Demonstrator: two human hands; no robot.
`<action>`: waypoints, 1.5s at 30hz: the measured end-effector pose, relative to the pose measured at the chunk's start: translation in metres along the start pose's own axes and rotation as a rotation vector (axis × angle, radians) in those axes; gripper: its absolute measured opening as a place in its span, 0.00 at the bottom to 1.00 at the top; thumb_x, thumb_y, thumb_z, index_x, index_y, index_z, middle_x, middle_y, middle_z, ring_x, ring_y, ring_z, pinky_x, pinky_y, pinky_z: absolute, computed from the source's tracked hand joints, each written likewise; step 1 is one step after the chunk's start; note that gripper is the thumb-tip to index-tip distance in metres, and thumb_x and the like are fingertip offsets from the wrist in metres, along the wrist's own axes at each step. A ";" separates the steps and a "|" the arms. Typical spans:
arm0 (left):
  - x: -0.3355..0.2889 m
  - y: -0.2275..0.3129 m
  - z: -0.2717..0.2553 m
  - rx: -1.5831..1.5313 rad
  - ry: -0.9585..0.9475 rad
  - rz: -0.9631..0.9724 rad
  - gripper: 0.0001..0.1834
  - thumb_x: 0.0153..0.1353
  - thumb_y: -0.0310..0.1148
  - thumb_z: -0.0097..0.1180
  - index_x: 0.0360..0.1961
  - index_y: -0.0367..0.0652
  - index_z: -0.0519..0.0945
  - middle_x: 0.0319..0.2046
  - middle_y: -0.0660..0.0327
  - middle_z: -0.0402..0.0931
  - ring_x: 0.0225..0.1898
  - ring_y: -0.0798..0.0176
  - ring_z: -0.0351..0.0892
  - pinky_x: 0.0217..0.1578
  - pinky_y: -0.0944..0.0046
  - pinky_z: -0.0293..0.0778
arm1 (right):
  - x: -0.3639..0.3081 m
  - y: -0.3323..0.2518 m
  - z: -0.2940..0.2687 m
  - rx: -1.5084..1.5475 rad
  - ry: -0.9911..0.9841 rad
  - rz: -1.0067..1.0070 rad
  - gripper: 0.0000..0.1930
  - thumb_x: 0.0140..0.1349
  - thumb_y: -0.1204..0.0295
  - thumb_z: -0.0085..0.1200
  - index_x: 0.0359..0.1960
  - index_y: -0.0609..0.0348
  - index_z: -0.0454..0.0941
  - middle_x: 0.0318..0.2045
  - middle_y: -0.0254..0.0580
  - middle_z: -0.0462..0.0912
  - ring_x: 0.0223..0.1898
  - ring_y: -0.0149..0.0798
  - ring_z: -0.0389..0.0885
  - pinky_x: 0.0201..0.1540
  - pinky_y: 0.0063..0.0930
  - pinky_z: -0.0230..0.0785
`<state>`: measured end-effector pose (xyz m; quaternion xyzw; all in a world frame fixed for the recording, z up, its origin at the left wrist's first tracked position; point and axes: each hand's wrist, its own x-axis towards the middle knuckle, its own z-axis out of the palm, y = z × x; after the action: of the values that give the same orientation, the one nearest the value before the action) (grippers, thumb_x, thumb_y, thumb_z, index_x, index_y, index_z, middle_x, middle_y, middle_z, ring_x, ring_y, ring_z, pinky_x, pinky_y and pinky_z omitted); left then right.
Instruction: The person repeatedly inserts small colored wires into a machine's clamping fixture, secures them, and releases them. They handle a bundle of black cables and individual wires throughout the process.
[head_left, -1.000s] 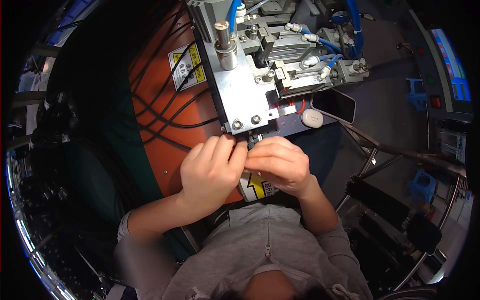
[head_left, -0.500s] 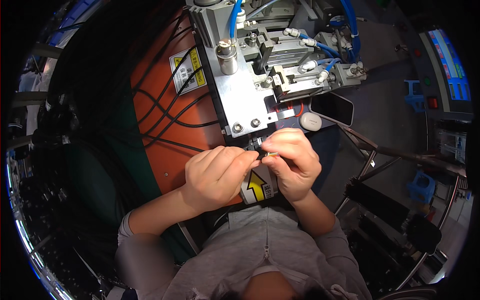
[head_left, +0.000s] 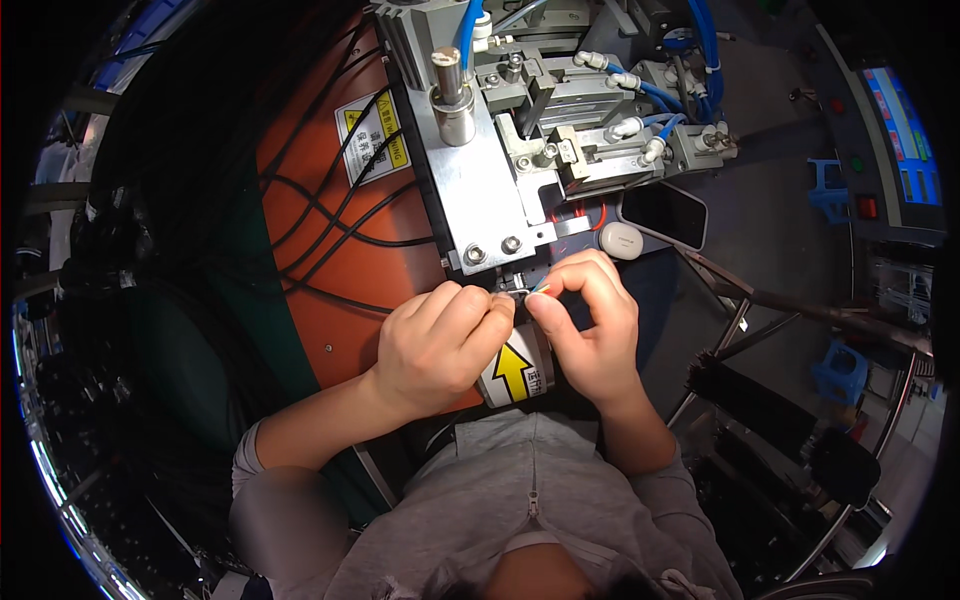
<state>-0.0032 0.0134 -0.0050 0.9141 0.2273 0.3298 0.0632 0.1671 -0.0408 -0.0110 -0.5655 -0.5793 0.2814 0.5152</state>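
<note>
My left hand (head_left: 445,345) is closed in a pinch just in front of the machine's metal block. What its fingertips hold, if anything, is hidden. Opposite it, my right hand (head_left: 595,325) pinches thin coloured wires (head_left: 541,290) between thumb and forefinger. The fingertips of both hands nearly meet at a small dark fixture with a bright metal part (head_left: 518,281), under the front edge of the silver plate (head_left: 485,205). An upright metal cylinder with a rod (head_left: 452,100) stands on this plate.
Pneumatic cylinders with blue hoses (head_left: 655,95) fill the machine's right side. Black cables (head_left: 345,235) cross the orange surface (head_left: 340,330) at left. Beside the machine lie a phone (head_left: 665,215) and a small white case (head_left: 621,241). A lit screen (head_left: 905,140) stands far right.
The rod on the metal cylinder has risen. My right hand's fingertips have moved up toward the fixture with the wires, and the fingers have drawn together. My left hand has shifted slightly.
</note>
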 end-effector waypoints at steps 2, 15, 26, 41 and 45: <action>-0.001 0.001 -0.001 0.039 -0.004 0.018 0.13 0.44 0.26 0.58 0.34 0.38 0.80 0.22 0.66 0.68 0.20 0.70 0.68 0.16 0.72 0.62 | -0.003 0.007 -0.008 0.281 -0.122 0.220 0.05 0.54 0.78 0.57 0.28 0.64 0.73 0.25 0.38 0.75 0.29 0.32 0.72 0.36 0.24 0.65; 0.003 0.014 -0.004 0.134 -0.214 -0.072 0.17 0.45 0.27 0.58 0.41 0.42 0.82 0.19 0.67 0.60 0.20 0.71 0.64 0.17 0.72 0.60 | 0.001 0.017 0.004 -0.258 -0.046 -0.025 0.03 0.48 0.81 0.57 0.24 0.62 0.75 0.23 0.41 0.77 0.26 0.42 0.74 0.30 0.32 0.66; 0.004 0.009 0.002 0.108 -0.155 -0.075 0.12 0.47 0.28 0.58 0.36 0.41 0.82 0.21 0.67 0.63 0.22 0.71 0.67 0.18 0.72 0.64 | -0.008 0.039 0.013 0.376 -0.008 0.470 0.03 0.55 0.80 0.50 0.24 0.66 0.72 0.22 0.35 0.71 0.26 0.25 0.68 0.29 0.20 0.60; -0.020 0.014 -0.017 0.472 -0.308 -0.146 0.09 0.49 0.28 0.55 0.33 0.36 0.78 0.24 0.63 0.70 0.25 0.68 0.74 0.23 0.70 0.67 | -0.011 0.027 0.024 0.209 0.329 0.002 0.03 0.61 0.80 0.48 0.30 0.63 0.68 0.26 0.33 0.68 0.30 0.25 0.64 0.34 0.18 0.59; -0.021 -0.012 -0.059 0.038 -0.418 -0.506 0.11 0.58 0.32 0.49 0.41 0.43 0.78 0.30 0.61 0.76 0.35 0.57 0.79 0.28 0.60 0.75 | -0.003 -0.018 0.017 0.184 0.050 -0.382 0.03 0.57 0.84 0.44 0.27 0.64 0.68 0.26 0.40 0.70 0.30 0.32 0.67 0.37 0.24 0.61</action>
<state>-0.0595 0.0123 0.0255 0.8776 0.4353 0.1048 0.1714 0.1446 -0.0433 -0.0003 -0.4030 -0.6349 0.2164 0.6226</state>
